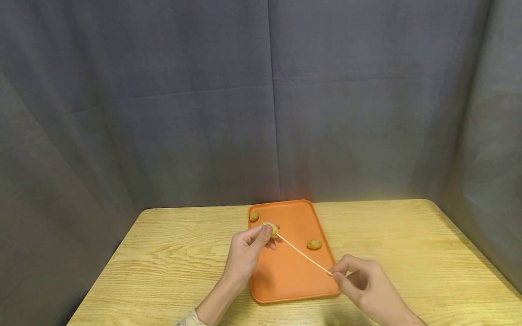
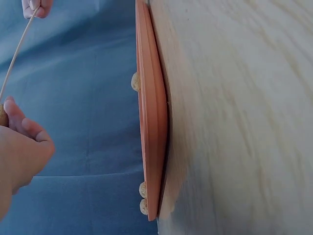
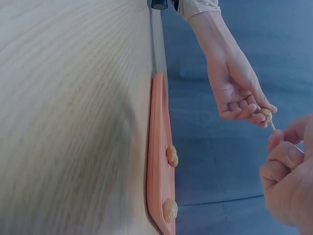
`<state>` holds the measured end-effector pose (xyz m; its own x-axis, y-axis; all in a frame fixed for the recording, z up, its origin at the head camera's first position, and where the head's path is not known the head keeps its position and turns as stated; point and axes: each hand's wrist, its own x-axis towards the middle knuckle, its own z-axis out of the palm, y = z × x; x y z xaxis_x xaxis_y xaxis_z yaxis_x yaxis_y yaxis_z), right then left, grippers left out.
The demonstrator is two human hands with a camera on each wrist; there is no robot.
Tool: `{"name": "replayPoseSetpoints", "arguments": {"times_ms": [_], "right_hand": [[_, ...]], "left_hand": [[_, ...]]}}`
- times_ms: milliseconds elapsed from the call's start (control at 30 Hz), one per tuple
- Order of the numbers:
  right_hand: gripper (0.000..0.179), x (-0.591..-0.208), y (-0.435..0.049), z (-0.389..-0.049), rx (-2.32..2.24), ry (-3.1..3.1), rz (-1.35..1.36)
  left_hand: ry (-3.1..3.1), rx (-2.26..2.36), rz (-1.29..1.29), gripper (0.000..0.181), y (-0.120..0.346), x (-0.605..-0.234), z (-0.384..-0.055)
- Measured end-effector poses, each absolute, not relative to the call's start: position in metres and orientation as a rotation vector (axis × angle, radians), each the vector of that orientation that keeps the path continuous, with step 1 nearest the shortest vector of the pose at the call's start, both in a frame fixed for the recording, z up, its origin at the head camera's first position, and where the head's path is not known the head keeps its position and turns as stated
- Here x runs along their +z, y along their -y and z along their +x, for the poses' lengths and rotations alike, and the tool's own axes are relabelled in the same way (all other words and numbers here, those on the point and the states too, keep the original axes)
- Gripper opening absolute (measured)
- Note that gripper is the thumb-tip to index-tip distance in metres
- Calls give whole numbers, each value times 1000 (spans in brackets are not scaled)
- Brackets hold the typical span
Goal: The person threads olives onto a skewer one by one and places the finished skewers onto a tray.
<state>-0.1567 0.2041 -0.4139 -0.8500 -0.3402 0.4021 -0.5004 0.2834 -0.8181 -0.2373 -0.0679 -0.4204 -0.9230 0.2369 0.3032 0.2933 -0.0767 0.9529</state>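
Note:
My left hand (image 1: 240, 258) pinches a lumpy yellow-brown oval piece (image 1: 274, 230) between thumb and fingers, above the orange tray (image 1: 281, 290). A thin wooden skewer (image 1: 303, 254) meets this piece and slants down to the right. At the skewer's other end, the thumb and fingertips of my right hand (image 1: 364, 285) pinch it, near the tray's right front corner. Whether the skewer passes right through the piece is hidden by my left fingers. In the right wrist view, the held piece (image 3: 265, 114) sits at the left fingertips (image 3: 259, 108), with the skewer against it.
Similar lumpy pieces lie on the tray, one (image 1: 254, 216) at its back left corner and one (image 1: 314, 244) by its right edge. The tray's low raised rim stands on a light wooden table (image 1: 171, 262). Grey curtains (image 1: 195, 113) hang behind and beside the table.

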Motion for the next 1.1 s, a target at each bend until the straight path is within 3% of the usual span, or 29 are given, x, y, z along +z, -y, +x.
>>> {"name": "replayPoseSetpoints", "arguments": {"times_ms": [1100], "right_hand": [[7, -395, -167, -175, 1684, 2473, 595]], "left_hand": [[2071, -2190, -599, 27, 56, -422, -230]]}}
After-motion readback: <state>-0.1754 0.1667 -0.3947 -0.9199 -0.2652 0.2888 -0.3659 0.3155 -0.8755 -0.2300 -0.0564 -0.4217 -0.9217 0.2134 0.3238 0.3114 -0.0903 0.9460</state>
